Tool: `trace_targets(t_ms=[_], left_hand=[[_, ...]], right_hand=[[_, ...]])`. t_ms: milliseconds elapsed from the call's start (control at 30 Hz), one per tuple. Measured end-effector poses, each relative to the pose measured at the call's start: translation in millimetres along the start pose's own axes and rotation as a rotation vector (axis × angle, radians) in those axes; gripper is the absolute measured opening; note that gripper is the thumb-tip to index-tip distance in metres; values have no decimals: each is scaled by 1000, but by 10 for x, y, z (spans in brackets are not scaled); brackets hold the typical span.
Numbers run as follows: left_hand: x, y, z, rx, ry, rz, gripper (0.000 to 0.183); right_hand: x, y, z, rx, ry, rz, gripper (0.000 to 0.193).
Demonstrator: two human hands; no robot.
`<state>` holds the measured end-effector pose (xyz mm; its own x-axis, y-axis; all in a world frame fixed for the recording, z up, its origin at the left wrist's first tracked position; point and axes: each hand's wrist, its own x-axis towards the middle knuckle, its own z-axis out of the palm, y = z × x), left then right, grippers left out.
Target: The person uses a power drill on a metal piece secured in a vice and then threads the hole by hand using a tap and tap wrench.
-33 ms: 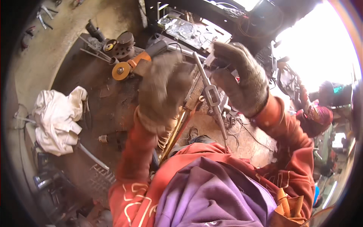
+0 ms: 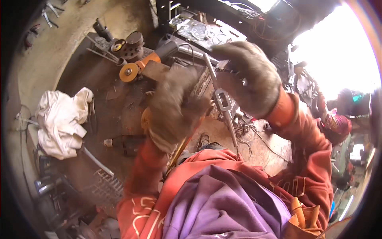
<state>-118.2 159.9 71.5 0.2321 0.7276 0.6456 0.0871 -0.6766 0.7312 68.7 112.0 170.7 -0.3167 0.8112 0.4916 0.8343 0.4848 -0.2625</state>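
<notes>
A grey metal tap wrench (image 2: pixel 228 113), with a slotted middle and a long handle at either end, stands slantwise between my two hands. What lies beneath its middle is hard to make out. My left hand (image 2: pixel 173 105), in a worn, dirty knit glove, hovers to the left of it, fingers curved and apart from the thumb. Close to the upper handle, my right hand (image 2: pixel 252 77) is gloved too, its fingers bent over and the thumb spread below them. Both hands are blurred, and I see neither gripping the wrench.
On the dark bench at the left are an orange angle grinder (image 2: pixel 147 61), a round perforated metal part (image 2: pixel 133 47), a white cloth (image 2: pixel 61 121) and a black power drill (image 2: pixel 129 144). Cables (image 2: pixel 250 135) lie right of the wrench. Another person (image 2: pixel 334 123) is at the far right.
My right hand has shifted left, closer to the upper handle. My left hand has moved slightly right and down toward the wrench. The wrench looks nearly unmoved.
</notes>
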Motion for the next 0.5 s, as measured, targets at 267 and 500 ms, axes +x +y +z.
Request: trace_targets(t_ms=[267, 500], left_hand=[[-552, 738, -1, 306, -481, -531, 57], [-353, 546, -420, 339, -540, -173, 41]], right_hand=[[371, 280, 460, 185, -451, -810, 22], [516, 328, 473, 305, -864, -215, 36]])
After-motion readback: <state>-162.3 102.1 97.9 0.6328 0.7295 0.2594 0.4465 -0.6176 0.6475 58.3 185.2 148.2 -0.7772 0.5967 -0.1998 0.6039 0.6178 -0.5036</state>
